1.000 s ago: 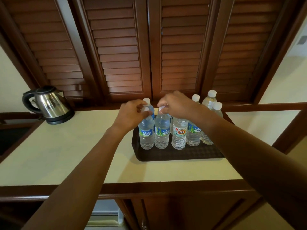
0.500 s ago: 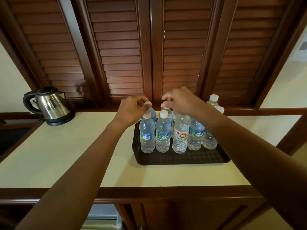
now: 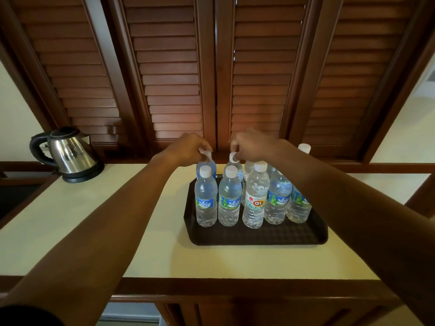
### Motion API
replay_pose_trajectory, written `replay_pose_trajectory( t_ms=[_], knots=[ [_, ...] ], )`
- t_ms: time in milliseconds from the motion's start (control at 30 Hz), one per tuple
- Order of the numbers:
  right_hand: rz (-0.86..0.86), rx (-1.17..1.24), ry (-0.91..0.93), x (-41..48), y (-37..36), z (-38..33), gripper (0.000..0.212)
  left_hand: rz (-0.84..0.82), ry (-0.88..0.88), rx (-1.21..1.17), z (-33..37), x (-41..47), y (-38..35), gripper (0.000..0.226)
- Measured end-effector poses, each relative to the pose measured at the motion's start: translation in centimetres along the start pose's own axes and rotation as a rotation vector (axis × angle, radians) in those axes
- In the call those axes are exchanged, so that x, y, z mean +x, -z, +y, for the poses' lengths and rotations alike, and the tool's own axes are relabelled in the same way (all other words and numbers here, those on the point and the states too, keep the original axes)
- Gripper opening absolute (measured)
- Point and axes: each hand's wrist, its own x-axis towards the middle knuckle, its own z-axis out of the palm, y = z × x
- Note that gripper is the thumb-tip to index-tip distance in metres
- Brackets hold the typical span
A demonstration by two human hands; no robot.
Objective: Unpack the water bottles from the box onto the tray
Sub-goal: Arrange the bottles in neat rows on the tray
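Head view: both grips, left hand (image 3: 188, 149) and right hand (image 3: 253, 145), now pinching back-row bottle caps (image 3: 207, 154).

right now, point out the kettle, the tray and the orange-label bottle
kettle (image 3: 70, 152), head view, steel body
tray (image 3: 259, 234), head view, bare front floor
orange-label bottle (image 3: 255, 196), head view, clear body above label

Dim, warm light; sharp focus; wide-angle edge bending.
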Motion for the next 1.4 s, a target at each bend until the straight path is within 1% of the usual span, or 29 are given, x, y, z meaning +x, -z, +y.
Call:
replay_pose_trajectory(
  t_ms=[100, 233, 333, 467, 633, 833, 900, 967, 1033, 1100, 1200, 1267, 1300, 1367, 1400],
  knots=[
    [-0.004, 0.006, -0.009, 0.4, -0.3, 0.3, 0.012, 0.025, 0.02, -0.011, 0.0, 0.2, -0.2, 0.026],
    [-0.018, 0.004, -0.037, 1.2, -0.7, 0.5, 0.023, 0.048, 0.053, -0.06, -0.1, 0.3, -0.6, 0.023],
    [-0.023, 0.039, -0.033, 1.4, -0.6, 0.6, 0.019, 0.071, 0.082, -0.079, -0.2, 0.5, -0.9, 0.022],
    [-0.039, 0.054, -0.026, 1.4, -0.5, 0.7, 0.022, 0.065, 0.098, -0.086, -0.3, 0.7, -0.9, 0.023],
    [-0.047, 0.043, -0.05, 1.7, -0.6, 0.9, 0.039, 0.041, 0.079, -0.08, -0.5, 0.7, -0.9, 0.024],
    [-0.049, 0.004, -0.034, 1.6, -0.6, 0.8, 0.036, 0.021, 0.044, -0.075, -0.5, 0.5, -0.6, 0.037],
    [-0.047, -0.002, -0.023, 1.6, -0.8, 0.9, 0.035, 0.014, 0.04, -0.074, -0.4, 0.4, -0.6, 0.031],
    [-0.045, 0.011, -0.009, 1.5, -0.9, 0.9, 0.027, 0.015, 0.044, -0.083, -0.5, 0.5, -0.5, 0.025],
    [-0.04, 0.006, 0.01, 1.5, -0.7, 0.8, 0.018, 0.015, 0.042, -0.081, -0.4, 0.4, -0.5, 0.023],
    [-0.047, 0.002, 0.018, 1.3, -0.5, 0.9, 0.018, 0.013, 0.037, -0.08, -0.4, 0.4, -0.5, 0.024],
    [-0.047, 0.062, -0.007, 0.9, -0.4, 1.2, 0.029, 0.011, 0.039, -0.078, -0.6, 0.5, -0.6, 0.027],
    [-0.023, 0.143, -0.057, 0.4, 0.2, 1.7, 0.043, 0.015, 0.044, -0.086, -0.6, 0.5, -0.6, 0.035],
    [-0.002, 0.166, -0.086, 0.1, 0.8, 2.3, 0.045, 0.02, 0.048, -0.097, -0.6, 0.5, -0.5, 0.04],
    [0.006, 0.15, -0.123, -0.6, 1.7, 3.8, 0.041, 0.051, 0.041, -0.116, -0.2, 0.6, -0.3, 0.045],
    [-0.024, 0.136, -0.132, -0.9, 2.0, 4.6, 0.038, 0.075, 0.027, -0.119, 0.2, 0.8, -0.2, 0.044]
  ],
)
